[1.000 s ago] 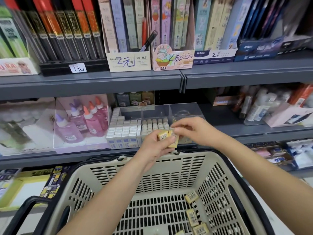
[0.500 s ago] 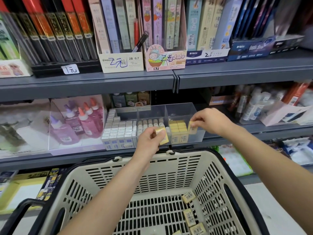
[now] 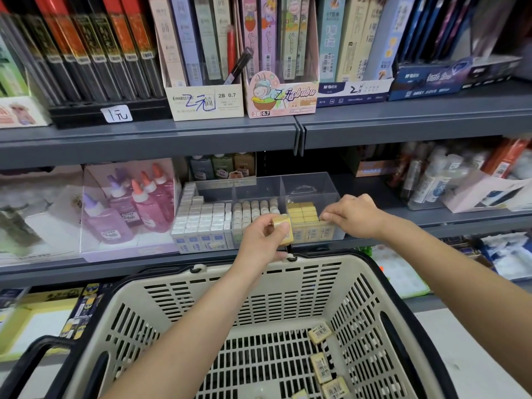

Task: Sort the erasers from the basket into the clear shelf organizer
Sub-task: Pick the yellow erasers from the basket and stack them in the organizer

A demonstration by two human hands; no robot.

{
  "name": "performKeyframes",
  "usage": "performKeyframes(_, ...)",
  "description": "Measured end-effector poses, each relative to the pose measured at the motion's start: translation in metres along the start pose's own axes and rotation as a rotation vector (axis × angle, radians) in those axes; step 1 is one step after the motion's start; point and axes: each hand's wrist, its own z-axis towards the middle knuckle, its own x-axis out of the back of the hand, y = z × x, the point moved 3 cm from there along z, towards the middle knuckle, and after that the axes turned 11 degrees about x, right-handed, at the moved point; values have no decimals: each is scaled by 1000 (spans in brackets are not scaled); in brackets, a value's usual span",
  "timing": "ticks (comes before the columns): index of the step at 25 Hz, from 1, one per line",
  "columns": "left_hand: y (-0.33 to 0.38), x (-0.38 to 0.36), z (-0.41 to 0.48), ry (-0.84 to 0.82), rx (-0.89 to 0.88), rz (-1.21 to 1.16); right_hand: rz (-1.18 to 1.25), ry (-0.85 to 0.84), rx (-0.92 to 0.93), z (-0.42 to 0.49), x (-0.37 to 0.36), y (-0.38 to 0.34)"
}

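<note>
Left hand [image 3: 259, 240] pinches eraser [image 3: 283, 230]. Right hand [image 3: 357, 216] in organizer [image 3: 313, 185], 3 o'clock bay, grip unclear. I'd seat each flush against row [image 3: 302, 211].

Plastic, card and painted metal along a stationery aisle.

The basket [image 3: 259, 286] was matt cream plastic, slotted all over, with a smoother black plastic handle [image 3: 37, 344]; the loose erasers [image 3: 320, 332] on its floor wore dull paper sleeves printed with barcodes. The eraser [image 3: 283, 228] gripped by the left hand [image 3: 259, 243] looked matt yellow, like the yellow erasers [image 3: 302, 211] pinched under the right hand [image 3: 354, 217]. The shelf organizer [image 3: 311, 182] was clear, glossy hard plastic with thin dividers. The shelf edge [image 3: 172, 142] looked like grey painted metal, satin-smooth. The glue bottles [image 3: 149, 208] were translucent pink plastic, and the display box [image 3: 205, 102] above was printed card.
</note>
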Motion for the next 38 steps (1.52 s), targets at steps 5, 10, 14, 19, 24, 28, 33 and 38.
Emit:
performKeyframes(5,3,-10,3,-32,-14,154,195,322,112,-16,11,-29)
performKeyframes(10,11,-26,1,-63,-104,291,437,294,219,-30,19,-53)
performKeyframes(14,3,-11,3,70,-150,278,283,420,17,-28,44,-16)
performKeyframes(19,-13,8,-3,108,-140,237,-18,264,-104,-13,32,-6)
performKeyframes(24,-17,16,-5,103,-106,71,-43,123,-71,6,13,-7)
performKeyframes(28,-20,22,-8,99,-88,24,-127,25,-35,12,9,-4)
performKeyframes(33,-37,27,-21,-17,-74,38,109,415,-30,-18,19,-21)
performKeyframes(38,-88,36,-27,-136,109,283,452,423,17,-67,-8,-83)
